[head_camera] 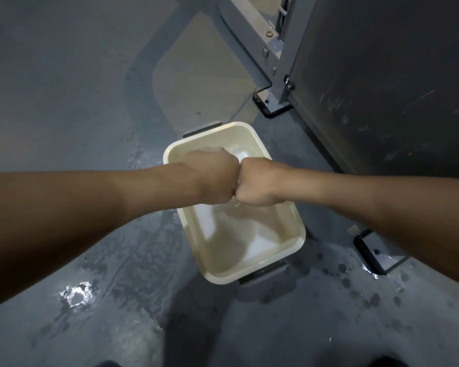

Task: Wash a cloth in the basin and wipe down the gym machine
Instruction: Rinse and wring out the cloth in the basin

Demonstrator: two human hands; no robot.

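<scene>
Left hand (212,178) and right hand (260,184) fisted, knuckles touching, above cream basin (276,258), cloth unseen, grip unclear.

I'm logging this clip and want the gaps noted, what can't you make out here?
- Cloth: not visible in the head view; the left hand and right hand, fists pressed together, would hide it.
- Basin: its middle is covered by the fists.
- Gym machine: cut off by the top and right edges.

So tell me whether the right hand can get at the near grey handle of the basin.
Probably yes: the near handle lies uncovered on the floor, though the right hand is fisted against the left.
</scene>
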